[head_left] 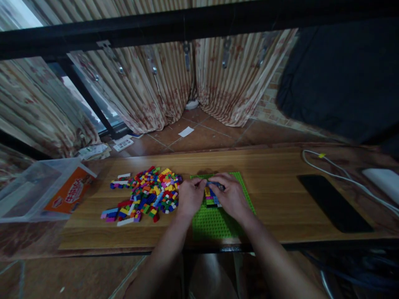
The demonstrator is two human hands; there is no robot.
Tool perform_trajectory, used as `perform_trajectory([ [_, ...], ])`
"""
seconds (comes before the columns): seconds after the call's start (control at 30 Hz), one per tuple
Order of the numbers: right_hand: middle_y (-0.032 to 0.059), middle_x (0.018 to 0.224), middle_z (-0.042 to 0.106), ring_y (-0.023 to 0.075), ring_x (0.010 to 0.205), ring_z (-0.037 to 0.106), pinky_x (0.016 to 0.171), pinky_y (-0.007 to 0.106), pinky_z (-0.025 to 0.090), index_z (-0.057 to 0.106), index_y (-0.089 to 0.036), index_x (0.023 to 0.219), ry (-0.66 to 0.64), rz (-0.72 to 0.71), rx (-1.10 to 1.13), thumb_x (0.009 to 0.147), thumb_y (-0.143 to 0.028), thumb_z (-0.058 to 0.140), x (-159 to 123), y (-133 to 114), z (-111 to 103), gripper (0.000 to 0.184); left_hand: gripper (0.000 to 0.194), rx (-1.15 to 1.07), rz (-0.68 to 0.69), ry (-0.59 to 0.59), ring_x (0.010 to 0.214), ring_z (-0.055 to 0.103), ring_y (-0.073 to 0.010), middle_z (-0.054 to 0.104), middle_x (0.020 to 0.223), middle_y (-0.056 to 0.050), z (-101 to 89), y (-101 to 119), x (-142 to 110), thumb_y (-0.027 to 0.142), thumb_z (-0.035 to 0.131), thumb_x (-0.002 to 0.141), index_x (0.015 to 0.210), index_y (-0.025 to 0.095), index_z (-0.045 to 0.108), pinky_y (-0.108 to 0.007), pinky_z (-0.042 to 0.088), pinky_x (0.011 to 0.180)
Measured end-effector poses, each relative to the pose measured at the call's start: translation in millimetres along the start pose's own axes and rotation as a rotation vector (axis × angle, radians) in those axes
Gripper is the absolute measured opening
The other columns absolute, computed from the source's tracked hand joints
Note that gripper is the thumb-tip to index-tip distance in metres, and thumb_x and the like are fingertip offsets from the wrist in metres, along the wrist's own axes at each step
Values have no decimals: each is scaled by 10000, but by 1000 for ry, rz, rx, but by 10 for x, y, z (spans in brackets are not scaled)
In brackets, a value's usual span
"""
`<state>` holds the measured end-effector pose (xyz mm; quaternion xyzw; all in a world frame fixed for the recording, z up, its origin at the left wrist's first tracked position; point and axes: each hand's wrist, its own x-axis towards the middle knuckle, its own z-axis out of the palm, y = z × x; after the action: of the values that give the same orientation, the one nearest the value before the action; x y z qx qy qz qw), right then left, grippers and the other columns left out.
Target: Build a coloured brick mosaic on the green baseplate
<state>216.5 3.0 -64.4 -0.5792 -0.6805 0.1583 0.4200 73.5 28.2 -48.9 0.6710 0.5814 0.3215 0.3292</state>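
A green studded baseplate lies on the wooden board, with a small build of colourful toy bricks near its middle. Over the left side of the plate, my left hand is closed, thumb and fingers pinched together beside the build; whatever they grip is too small to make out. My right hand comes in from the right, its fingers closed on a blue brick at the far side of the build. Both hands partly cover the build, so contact between the blue brick and the bricks below is hidden.
Loose coloured bricks are heaped to the left of the plate. A clear plastic bin with an orange label stands beyond the board's left end. On the right lie a black phone-like slab and a white cable. Curtains hang behind.
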Motion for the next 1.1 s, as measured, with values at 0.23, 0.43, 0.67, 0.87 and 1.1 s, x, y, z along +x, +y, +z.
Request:
perform_trajectory([
  [0.23,29,971,684,216,954,583,897,378,402,723,-256,890,-20,12,-111,840,-194,627,36,-17,74,125,240,61,5,40,660,646,-130,741,763,-24,21,-24,9,276,541,874,839,186,760,-226,434,627],
  [0.43,22,955,693,225,951,572,880,384,371,730,-258,851,-61,3,-204,840,-197,631,33,-26,90,117,220,66,65,16,722,668,-138,746,791,-19,8,-53,-7,224,539,874,852,193,755,-233,464,687],
  [0.67,17,936,700,230,948,578,853,380,356,722,-258,830,-47,22,-236,853,-219,624,39,-49,110,108,243,50,102,-8,830,686,-156,753,882,-32,8,-70,-17,189,502,893,892,197,744,-244,494,756],
  [0.87,21,958,703,232,948,580,857,383,358,721,-257,893,-44,12,-256,847,-197,613,43,-78,126,131,247,59,82,14,895,690,-163,751,955,-38,38,-79,-37,174,500,895,952,206,737,-262,506,827],
  [1.1,42,945,700,234,939,580,864,390,369,719,-222,862,-79,23,-293,846,-173,588,49,-151,123,141,220,41,20,58,946,688,-165,746,1004,-48,47,-37,-64,160,527,879,961,192,729,-274,507,894],
])
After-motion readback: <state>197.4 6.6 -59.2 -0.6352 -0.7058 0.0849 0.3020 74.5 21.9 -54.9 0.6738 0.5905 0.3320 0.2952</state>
